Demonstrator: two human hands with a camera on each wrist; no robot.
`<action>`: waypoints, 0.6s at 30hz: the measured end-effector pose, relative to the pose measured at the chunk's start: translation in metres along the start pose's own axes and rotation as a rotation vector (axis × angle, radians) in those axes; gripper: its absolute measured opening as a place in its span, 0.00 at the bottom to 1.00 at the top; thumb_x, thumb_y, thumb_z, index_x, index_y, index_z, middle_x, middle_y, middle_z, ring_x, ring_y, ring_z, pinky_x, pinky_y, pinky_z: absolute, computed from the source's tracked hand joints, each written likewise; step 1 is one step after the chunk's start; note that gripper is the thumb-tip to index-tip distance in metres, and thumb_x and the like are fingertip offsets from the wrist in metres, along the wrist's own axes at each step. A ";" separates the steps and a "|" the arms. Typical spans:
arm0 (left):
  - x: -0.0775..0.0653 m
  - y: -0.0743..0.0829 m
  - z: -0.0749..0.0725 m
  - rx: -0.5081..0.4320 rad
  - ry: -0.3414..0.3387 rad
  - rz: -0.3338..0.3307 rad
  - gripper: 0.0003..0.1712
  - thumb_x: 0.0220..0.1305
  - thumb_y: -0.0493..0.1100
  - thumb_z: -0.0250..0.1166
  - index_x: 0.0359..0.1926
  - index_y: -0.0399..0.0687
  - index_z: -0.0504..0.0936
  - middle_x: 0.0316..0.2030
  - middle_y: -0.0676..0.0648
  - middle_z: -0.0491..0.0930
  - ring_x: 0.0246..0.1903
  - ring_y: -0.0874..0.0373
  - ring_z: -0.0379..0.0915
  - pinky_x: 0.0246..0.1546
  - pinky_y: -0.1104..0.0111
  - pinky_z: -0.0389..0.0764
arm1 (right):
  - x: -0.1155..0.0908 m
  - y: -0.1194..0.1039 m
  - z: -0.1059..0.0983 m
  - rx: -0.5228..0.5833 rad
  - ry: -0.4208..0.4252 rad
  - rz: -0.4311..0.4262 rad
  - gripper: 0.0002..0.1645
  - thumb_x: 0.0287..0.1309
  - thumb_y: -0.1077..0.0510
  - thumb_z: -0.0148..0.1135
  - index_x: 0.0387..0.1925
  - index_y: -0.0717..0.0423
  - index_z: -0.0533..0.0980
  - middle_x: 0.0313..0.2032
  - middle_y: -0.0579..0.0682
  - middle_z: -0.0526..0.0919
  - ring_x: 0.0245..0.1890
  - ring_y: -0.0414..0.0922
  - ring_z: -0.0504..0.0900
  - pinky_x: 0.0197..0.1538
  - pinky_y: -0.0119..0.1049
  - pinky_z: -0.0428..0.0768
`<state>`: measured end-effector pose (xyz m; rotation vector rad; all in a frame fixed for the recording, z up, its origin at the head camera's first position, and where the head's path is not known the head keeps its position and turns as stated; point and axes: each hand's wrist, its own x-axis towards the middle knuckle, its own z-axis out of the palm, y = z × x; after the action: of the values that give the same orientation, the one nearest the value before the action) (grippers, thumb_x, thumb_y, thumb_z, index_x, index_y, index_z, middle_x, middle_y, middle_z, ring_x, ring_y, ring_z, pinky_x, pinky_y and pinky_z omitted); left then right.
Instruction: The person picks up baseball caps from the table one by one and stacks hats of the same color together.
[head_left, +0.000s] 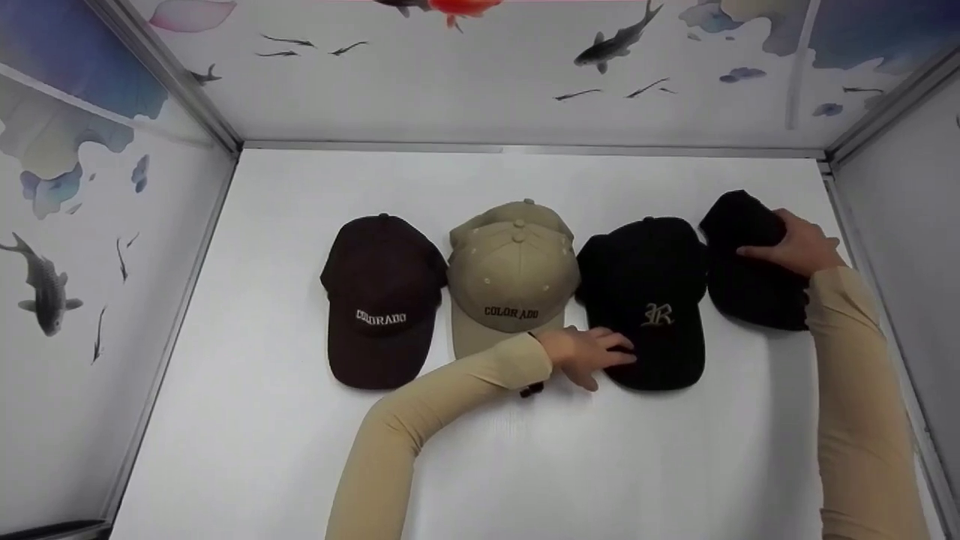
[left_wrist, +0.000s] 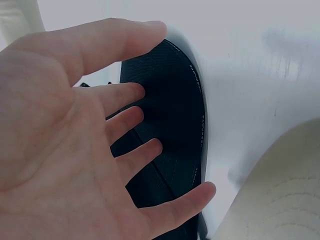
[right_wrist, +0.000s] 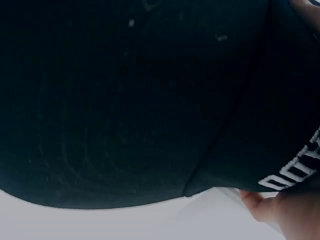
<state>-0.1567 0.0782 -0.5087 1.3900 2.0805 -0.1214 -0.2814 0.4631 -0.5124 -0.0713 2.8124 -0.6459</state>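
Observation:
In the head view my right hand (head_left: pixel 804 246) grips the crown of a black cap (head_left: pixel 750 292) at the far right, thumb in front and fingers behind. White lettering on that cap (right_wrist: pixel 100 110) shows partly in the right wrist view. My left hand (head_left: pixel 583 355) has its fingers spread at the left edge of the brim of another black cap (head_left: pixel 645 262), which bears a pale letter R. The left wrist view shows this palm (left_wrist: pixel 65 140) beside the dark brim (left_wrist: pixel 170 110); whether the fingertips touch it I cannot tell.
Beige caps (head_left: pixel 517 274) marked COLORADO are stacked left of the R cap, their brims partly behind my left forearm. Further left lies a dark brown COLORADO cap (head_left: pixel 382 277). Printed panels (head_left: pixel 480 90) wall in the white table (head_left: pixel 262 450).

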 end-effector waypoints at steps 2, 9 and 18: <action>-0.001 -0.001 0.000 -0.006 0.005 0.002 0.41 0.70 0.54 0.57 0.77 0.62 0.47 0.74 0.56 0.40 0.71 0.60 0.37 0.62 0.58 0.63 | -0.007 -0.002 -0.004 0.003 0.027 -0.023 0.53 0.49 0.34 0.69 0.62 0.68 0.61 0.52 0.76 0.70 0.50 0.71 0.68 0.46 0.71 0.56; -0.003 -0.003 0.002 -0.038 0.021 0.012 0.39 0.71 0.52 0.56 0.76 0.61 0.49 0.74 0.56 0.41 0.71 0.60 0.38 0.62 0.57 0.63 | -0.046 -0.014 -0.030 0.073 0.130 -0.087 0.50 0.49 0.43 0.73 0.63 0.69 0.63 0.54 0.75 0.69 0.53 0.71 0.65 0.49 0.77 0.47; -0.006 -0.001 0.007 -0.064 0.054 0.053 0.38 0.71 0.52 0.56 0.76 0.57 0.51 0.75 0.53 0.41 0.72 0.57 0.35 0.62 0.64 0.62 | -0.098 -0.065 -0.021 0.136 0.269 -0.289 0.49 0.36 0.57 0.82 0.61 0.66 0.69 0.56 0.67 0.72 0.55 0.66 0.63 0.55 0.68 0.51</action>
<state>-0.1533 0.0696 -0.5113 1.4226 2.0711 0.0048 -0.1931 0.4237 -0.4431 -0.3991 3.0328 -0.9769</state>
